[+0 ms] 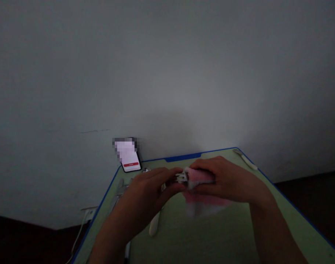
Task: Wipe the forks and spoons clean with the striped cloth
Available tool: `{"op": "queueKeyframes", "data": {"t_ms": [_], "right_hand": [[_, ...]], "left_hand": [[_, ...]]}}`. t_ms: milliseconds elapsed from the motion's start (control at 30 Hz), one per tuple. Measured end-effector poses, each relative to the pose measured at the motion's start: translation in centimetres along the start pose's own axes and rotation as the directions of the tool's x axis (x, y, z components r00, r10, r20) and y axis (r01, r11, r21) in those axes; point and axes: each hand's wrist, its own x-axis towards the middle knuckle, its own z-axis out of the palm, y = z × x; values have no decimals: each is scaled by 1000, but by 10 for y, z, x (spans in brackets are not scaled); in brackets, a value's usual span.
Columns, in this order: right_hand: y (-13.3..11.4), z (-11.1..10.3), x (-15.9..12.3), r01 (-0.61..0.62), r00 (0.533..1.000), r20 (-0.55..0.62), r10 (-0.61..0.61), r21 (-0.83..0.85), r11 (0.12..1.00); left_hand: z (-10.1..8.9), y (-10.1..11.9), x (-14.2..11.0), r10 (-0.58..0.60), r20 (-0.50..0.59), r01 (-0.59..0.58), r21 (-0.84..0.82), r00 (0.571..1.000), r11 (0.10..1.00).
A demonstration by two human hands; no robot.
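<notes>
Just between hands (153,185) (225,179), fork (181,178) and cloth (200,176).

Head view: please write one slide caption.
Left hand grips a fork while right hand holds a pink-and-white cloth against it.

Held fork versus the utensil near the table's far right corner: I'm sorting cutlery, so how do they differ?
The fork is raised between the left hand and right hand; the utensil lies on the table, untouched. The fork is partly covered by the pink-and-white cloth, whereas the utensil is bare. The fork's handle is hidden, but the utensil's pale handle shows.
</notes>
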Motion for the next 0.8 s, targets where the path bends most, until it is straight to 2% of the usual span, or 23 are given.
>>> {"op": "queueKeyframes", "data": {"t_ms": [300,800], "right_hand": [[0,2,1,-11,1000,2,11,-15,1000],[3,3,2,-6,1000,7,6,-1,1000]], "left_hand": [[-1,5,1,-33,39,32,7,999,999],[2,4,1,-27,37,26,16,999,1000]]}}
